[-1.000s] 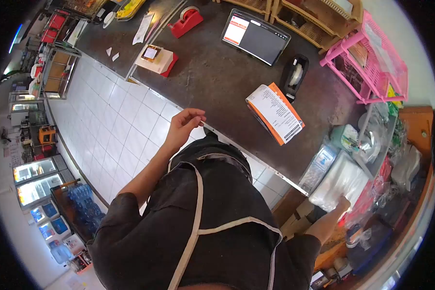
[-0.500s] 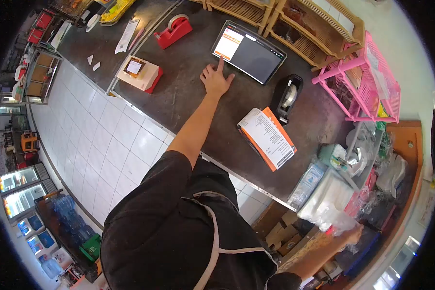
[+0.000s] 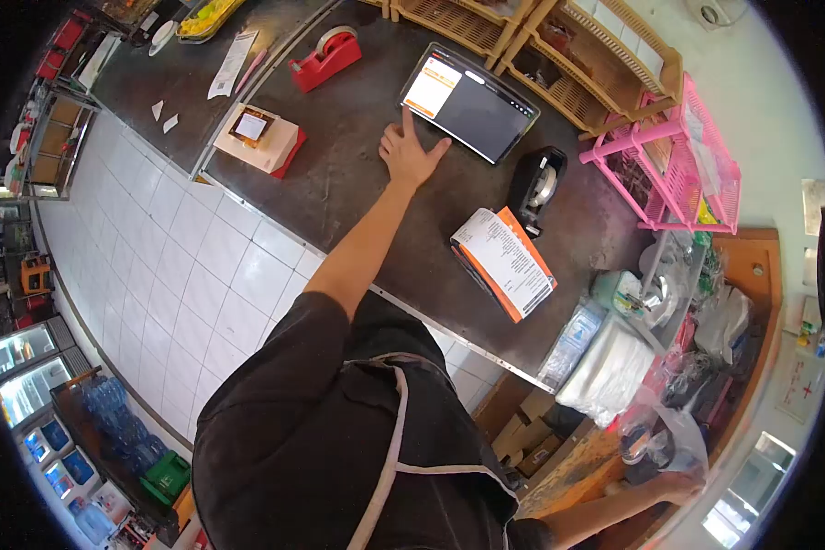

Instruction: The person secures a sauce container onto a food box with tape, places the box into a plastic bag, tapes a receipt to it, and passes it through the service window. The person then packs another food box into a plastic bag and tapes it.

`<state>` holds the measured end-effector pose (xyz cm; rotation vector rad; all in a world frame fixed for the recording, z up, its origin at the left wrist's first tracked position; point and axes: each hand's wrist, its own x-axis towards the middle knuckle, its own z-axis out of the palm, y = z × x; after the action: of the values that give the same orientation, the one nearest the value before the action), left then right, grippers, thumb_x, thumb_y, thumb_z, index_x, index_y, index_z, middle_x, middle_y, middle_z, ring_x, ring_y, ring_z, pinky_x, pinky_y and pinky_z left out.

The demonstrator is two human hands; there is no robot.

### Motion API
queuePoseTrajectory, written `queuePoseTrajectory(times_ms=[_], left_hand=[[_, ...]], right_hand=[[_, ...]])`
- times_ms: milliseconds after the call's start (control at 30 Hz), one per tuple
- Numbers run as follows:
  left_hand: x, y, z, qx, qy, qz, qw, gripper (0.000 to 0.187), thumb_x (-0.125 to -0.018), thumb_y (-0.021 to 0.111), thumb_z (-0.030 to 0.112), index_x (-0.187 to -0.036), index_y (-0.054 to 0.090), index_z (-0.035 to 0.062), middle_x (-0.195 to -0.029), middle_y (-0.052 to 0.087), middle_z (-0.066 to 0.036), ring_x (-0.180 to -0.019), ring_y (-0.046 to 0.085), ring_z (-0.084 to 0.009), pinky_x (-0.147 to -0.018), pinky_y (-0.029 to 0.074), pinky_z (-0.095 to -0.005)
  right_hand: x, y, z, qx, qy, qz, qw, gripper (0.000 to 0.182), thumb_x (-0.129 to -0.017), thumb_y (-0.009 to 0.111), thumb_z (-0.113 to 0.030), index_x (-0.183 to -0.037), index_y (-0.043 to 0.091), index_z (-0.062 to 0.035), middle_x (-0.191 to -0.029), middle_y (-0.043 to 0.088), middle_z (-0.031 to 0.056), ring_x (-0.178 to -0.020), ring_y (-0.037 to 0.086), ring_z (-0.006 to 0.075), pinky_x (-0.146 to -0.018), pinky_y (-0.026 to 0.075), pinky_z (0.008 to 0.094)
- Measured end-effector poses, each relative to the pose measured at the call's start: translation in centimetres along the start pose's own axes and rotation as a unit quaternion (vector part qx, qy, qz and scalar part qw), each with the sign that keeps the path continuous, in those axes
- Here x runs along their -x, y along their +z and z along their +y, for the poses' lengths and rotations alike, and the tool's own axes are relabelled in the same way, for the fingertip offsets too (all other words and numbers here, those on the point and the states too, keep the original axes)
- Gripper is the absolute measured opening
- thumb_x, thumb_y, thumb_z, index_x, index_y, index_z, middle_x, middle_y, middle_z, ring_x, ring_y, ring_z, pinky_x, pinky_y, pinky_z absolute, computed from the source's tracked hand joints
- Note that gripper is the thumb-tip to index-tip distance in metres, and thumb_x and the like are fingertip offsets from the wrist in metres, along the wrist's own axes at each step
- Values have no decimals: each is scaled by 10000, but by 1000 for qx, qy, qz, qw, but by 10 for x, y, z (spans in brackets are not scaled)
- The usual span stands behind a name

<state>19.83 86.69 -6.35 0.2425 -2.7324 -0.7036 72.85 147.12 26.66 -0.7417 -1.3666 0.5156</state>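
Note:
My left hand (image 3: 411,158) rests at the lower left edge of a tablet (image 3: 482,110). Its index finger points out to the tablet's edge, the thumb is spread, and it holds nothing. The tablet shows a white and orange panel beside a dark grey area. At the lower right, my right hand (image 3: 680,486) is closed on a thin clear plastic bag (image 3: 683,435), which hangs spread out above it. Beside that bag lies a stack of white plastic bags (image 3: 607,368) at the counter's end.
A black tape dispenser (image 3: 533,191) and an orange-edged pack with a printed slip (image 3: 507,261) lie on the dark counter (image 3: 367,211). Further left are a red tape dispenser (image 3: 326,60) and a small box (image 3: 257,139). Brown baskets (image 3: 596,69) and a pink rack (image 3: 674,160) line the back.
My right hand has moved right and down, away from the white stack, with the clear bag now stretched out. My left index finger has drawn back slightly from the screen to its edge.

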Motion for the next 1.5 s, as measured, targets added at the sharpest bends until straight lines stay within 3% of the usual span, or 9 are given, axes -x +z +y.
queuePoseTrajectory(times_ms=[167, 333, 400, 567, 867, 1033, 1300, 1433, 1500], left_hand=[[64, -111, 42, 442, 56, -40, 895, 861, -732, 754, 217, -1410, 257, 30, -1285, 393, -197, -1131, 435, -323, -937, 378, -445], [84, -263, 66, 509, 328, -327, 725, 1239, -591, 864, 367, -1481, 59, 61, -1522, 133, -165, -1399, 189, -290, -1103, 193, -462], [84, -259, 37, 478, 357, -338, 728, 1287, -574, 872, 404, -1484, 27, 61, -1523, 144, -175, -1409, 166, -286, -1111, 174, -449], [115, -263, -30, 628, 25, -724, 285, 647, -784, 750, 267, -1316, 470, 28, -1260, 533, -118, -1168, 500, -200, -1019, 355, -316], [65, -273, -90, 615, 104, -509, 593, 659, -891, 602, 406, -1383, 336, 57, -1322, 473, -143, -1220, 466, -235, -1008, 374, -366], [119, -231, -74, 670, -114, -724, 116, 879, -890, 488, 573, -1480, 51, 91, -1481, 268, -198, -1342, 326, -303, -1075, 292, -463], [85, -265, -78, 777, -35, -614, 133, 821, -872, 595, 456, -1459, 185, 55, -1435, 356, -197, -1294, 398, -251, -999, 401, -402], [9, -309, -120, 667, -69, -496, 552, 467, -858, 649, 276, -1200, 533, -20, -1162, 610, -150, -1073, 577, -194, -872, 485, -358], [-4, -321, -131, 698, -95, -504, 500, 255, -904, 595, 169, -1111, 608, 20, -1052, 651, -98, -961, 606, -151, -835, 499, -304]], right_hand=[[225, 128, -235, 141, -25, -276, 951, 114, -855, 537, -83, -882, 576, 20, -833, 591, 104, -827, 590, 233, -777, 499, 347], [351, 150, -347, -297, 75, -803, 511, 212, -692, 730, 84, -820, 605, -28, -780, 642, 107, -696, 614, 178, -679, 510, 283], [349, 144, -344, -386, 159, -737, 532, 221, -706, 745, 44, -858, 602, -27, -790, 638, 97, -689, 603, 171, -676, 507, 273], [352, 170, -323, -386, 208, -593, 676, 302, -765, 747, -86, -990, 552, -40, -852, 598, 56, -747, 571, 141, -648, 512, 278], [405, 218, -286, -415, 288, -608, 612, 474, -823, 619, -5, -1272, 470, -31, -1217, 539, 106, -965, 580, 155, -791, 487, 243], [484, 224, -390, -391, 346, -567, 638, 585, -875, 472, -75, -1431, 289, -61, -1205, 533, 187, -885, 604, 182, -703, 513, 256], [459, 212, -356, -358, 271, -439, 779, 586, -887, 483, -74, -1437, 281, -62, -1336, 447, 154, -1079, 536, 212, -872, 463, 322], [465, 200, -352, -355, 325, -464, 744, 587, -893, 488, -74, -1440, 277, -62, -1401, 404, 137, -1176, 502, 226, -956, 438, 355], [470, 198, -354, -374, 379, -463, 709, 609, -897, 447, -70, -1468, 240, -119, -1358, 444, 162, -1188, 498, 250, -985, 425, 408]])
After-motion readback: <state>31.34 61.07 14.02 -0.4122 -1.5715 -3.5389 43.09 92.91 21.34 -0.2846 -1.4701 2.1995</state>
